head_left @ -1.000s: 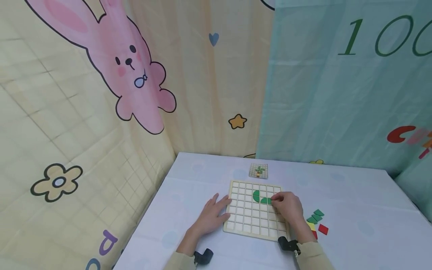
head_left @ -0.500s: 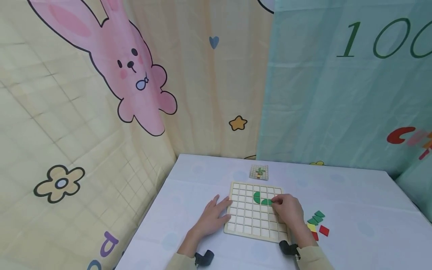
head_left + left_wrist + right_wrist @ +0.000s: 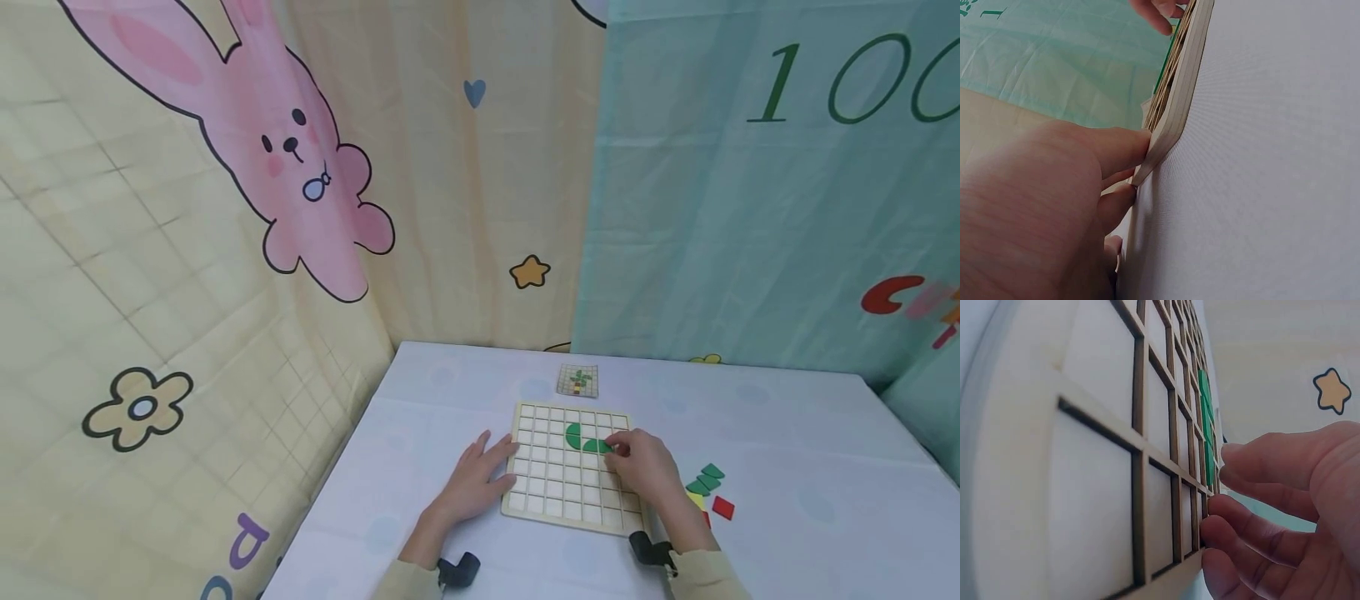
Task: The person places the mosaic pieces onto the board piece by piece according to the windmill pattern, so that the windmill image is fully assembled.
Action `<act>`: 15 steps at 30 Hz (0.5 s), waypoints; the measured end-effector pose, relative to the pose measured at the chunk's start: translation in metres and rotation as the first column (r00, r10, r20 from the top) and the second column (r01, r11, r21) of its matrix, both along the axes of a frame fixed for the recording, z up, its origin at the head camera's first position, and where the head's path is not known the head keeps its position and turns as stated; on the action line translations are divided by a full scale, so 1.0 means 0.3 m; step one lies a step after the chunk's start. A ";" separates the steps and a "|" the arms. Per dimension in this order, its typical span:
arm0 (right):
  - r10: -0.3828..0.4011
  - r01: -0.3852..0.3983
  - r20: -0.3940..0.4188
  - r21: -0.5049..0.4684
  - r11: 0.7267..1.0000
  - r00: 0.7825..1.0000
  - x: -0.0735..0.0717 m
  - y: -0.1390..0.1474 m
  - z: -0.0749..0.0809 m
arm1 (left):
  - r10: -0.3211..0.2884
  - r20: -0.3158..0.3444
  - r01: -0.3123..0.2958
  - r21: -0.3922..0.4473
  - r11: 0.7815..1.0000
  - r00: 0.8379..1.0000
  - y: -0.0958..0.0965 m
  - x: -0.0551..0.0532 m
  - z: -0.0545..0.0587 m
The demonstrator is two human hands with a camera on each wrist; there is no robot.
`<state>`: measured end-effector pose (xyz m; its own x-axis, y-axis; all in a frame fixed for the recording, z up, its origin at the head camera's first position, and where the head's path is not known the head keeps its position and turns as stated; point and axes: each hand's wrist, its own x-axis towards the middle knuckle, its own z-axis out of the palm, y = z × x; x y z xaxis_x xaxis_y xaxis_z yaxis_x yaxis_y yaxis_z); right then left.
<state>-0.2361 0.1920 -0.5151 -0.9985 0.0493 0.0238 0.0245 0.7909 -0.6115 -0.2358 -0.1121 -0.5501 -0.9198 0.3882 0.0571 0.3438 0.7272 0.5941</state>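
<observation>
1. On the white counter, right of the board, lay a red tile; beside it showed a yellow tile; loose green tiles lay just beyond.
2. The left hand had its fingers spread and nearly straight, touching the board's left edge.
3. The right hand had bent fingers, tips close together at the green shapes' right end; whether they pinched anything, I cannot tell.
4. The pale wooden board lay flat, gridded into whitish squares; its flat green shapes had curved edges, one upright, one lengthwise.
5. Beyond lay a small patterned card.
</observation>
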 end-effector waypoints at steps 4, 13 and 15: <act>-0.004 0.004 0.002 -0.003 1.000 1.000 0.007 0.016 0.007 | -0.010 -0.002 0.010 -0.003 1.000 1.000 0.003 0.003 0.003; -0.033 0.033 0.004 -0.021 0.999 0.999 0.023 0.073 0.042 | -0.010 -0.009 0.010 -0.014 1.000 1.000 0.003 0.000 0.000; -0.038 0.038 -0.010 -0.014 0.999 0.999 0.029 0.087 0.046 | -0.006 -0.005 0.006 -0.013 1.000 1.000 0.002 0.000 -0.003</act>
